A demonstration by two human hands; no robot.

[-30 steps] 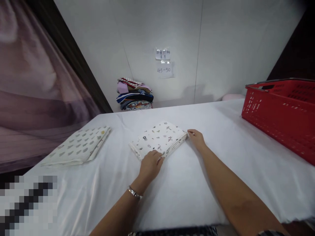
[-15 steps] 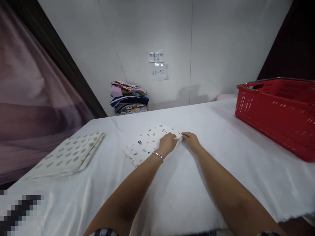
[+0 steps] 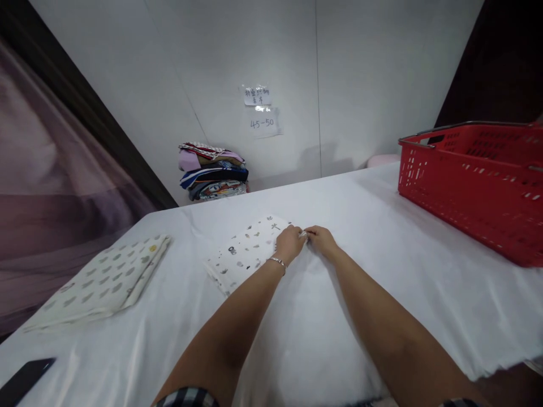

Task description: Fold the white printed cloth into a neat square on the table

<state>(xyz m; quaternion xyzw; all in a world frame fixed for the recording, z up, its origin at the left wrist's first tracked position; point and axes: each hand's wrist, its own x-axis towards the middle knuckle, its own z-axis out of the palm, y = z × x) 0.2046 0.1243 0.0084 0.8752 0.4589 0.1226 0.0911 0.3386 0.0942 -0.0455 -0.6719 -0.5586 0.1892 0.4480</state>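
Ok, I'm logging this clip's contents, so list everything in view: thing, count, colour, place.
folded patterned cloth: 1, white with small dark prints, table centre, under both hands at its right corner
second folded cloth: 1, white with grey-green spots, table left
table cover: 1, white, over the whole table
basket: 1, red plastic, table right
stack of folded clothes: 1, mixed colours, far end by the wall
paper notes: 2, white, on the wall
dark flat object: 1, black, table's near-left corner
bracelet: 1, silver, left wrist
left hand: on the cloth's corner
right hand: pinching the same corner
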